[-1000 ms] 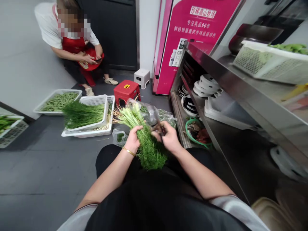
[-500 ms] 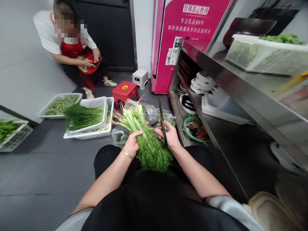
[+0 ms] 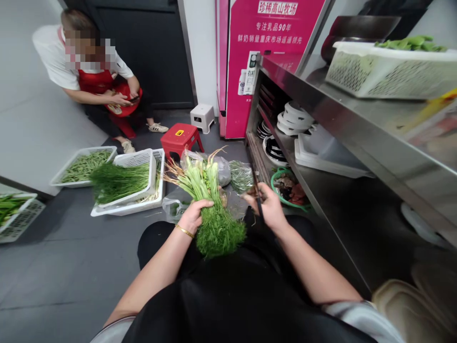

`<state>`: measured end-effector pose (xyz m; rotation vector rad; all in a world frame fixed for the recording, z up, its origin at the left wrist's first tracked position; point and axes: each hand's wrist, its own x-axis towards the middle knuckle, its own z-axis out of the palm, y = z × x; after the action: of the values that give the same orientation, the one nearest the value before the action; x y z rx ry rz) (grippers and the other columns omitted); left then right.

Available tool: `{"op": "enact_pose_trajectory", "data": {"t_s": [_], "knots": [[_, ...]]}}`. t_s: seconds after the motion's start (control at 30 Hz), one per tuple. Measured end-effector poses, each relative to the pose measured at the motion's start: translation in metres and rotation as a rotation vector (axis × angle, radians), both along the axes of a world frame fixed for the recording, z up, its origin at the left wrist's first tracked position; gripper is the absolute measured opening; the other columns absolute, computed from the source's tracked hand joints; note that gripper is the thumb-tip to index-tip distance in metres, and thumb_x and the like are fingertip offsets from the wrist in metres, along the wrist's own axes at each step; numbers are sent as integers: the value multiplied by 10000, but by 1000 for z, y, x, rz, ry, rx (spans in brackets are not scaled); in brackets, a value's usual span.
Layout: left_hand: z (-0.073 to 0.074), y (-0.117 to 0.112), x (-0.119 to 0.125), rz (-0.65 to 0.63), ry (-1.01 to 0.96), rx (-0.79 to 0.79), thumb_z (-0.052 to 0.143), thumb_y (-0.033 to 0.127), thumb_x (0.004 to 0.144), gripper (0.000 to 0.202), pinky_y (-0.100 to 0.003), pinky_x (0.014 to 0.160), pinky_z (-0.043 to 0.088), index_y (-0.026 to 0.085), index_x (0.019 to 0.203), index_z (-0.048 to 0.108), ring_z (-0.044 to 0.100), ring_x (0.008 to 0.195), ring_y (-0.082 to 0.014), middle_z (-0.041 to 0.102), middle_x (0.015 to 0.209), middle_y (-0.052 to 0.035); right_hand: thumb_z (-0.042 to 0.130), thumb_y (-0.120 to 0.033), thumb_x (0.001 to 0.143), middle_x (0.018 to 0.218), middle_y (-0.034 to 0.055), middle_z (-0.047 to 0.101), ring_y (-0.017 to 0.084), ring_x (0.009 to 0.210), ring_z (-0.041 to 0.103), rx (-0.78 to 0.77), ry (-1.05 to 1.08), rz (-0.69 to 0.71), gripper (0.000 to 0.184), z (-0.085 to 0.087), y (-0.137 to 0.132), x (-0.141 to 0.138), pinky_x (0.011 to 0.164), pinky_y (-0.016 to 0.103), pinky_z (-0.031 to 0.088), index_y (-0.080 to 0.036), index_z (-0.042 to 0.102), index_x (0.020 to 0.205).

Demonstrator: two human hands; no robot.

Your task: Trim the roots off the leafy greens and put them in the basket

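Note:
My left hand is closed around a bunch of feathery fennel greens above my lap. Its pale stalks and brown roots point up and away from me, and the green fronds hang toward my body. To the right of the bunch and apart from it, my right hand grips a knife by its dark handle, the narrow blade pointing away. The thumb and fingertips of that hand are close together; whether they also pinch a scrap of stem is too blurred to tell.
White baskets of greens and green beans stand on the floor at left. Plastic bags lie ahead, beside a red stool. A steel shelf runs along the right. A co-worker sits at the back left.
My right hand with the knife has moved right, away from the bunch. The left hand keeps its hold, and the fronds hang more gathered. The head view has shifted slightly.

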<state>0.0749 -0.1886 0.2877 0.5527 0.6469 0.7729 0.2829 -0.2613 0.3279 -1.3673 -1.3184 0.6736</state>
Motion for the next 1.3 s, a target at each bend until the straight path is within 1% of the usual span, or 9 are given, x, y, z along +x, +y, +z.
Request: {"op": "enact_pose_trajectory", "data": {"t_s": [0.07,0.17,0.3,0.57,0.73,0.87,0.97,1.17,1.3], "knots": [[-2,-4,5,-80,10,-74,556,59,603,382,-382,715,569,68,960,692,712,687,-263,745,744,-114,636,-363,730,765,5,632,144,657,556,11,55,109,210,5,7,-25,637,270,451,-213,538,839],[-6,-11,5,-119,57,-189,540,96,604,267,-392,658,574,52,808,706,695,585,-256,729,659,-126,636,-344,710,768,5,640,155,681,570,13,-54,103,195,6,18,-46,652,269,443,-218,546,828],[-11,-18,-1,-83,39,-250,543,115,601,254,-407,711,570,65,786,709,704,638,-268,729,653,-120,630,-323,695,724,-11,611,155,664,556,-13,-125,17,176,-5,29,-44,635,261,419,-218,538,802],[-15,-18,4,-101,56,-292,531,120,599,217,-407,725,566,65,720,703,705,635,-270,708,577,-115,609,-282,669,678,-31,575,144,634,537,10,-96,44,161,-11,35,-52,627,257,414,-220,497,766],[-16,-18,9,-96,8,-315,515,119,590,295,-416,753,559,59,804,709,711,707,-280,721,617,-111,619,-298,663,672,-27,561,144,627,544,47,51,-43,186,2,38,-32,599,252,426,-211,496,773],[-17,-19,12,-137,-10,-302,525,116,603,307,-416,770,554,52,842,708,712,735,-281,735,676,-119,613,-268,672,803,17,629,184,737,594,49,-205,-18,279,15,40,-26,688,289,444,-207,522,928],[-19,-19,12,-170,-19,-299,532,113,592,268,-407,751,559,62,785,711,712,691,-273,729,643,-112,568,-250,685,820,33,640,205,758,600,-1,-371,15,239,13,50,-30,701,310,441,-213,528,918],[-25,-17,6,-147,-9,-338,535,135,584,252,-412,725,565,66,754,708,709,662,-276,714,593,-111,612,-350,651,692,-22,556,143,637,534,107,-38,-87,229,19,68,-3,620,265,430,-209,504,796],[-29,-14,3,-57,-2,-350,539,128,576,224,-408,709,569,84,724,701,703,617,-261,711,584,-98,630,-425,670,646,-43,526,125,566,487,111,-16,-180,289,40,44,43,554,254,403,-217,513,833]]}}
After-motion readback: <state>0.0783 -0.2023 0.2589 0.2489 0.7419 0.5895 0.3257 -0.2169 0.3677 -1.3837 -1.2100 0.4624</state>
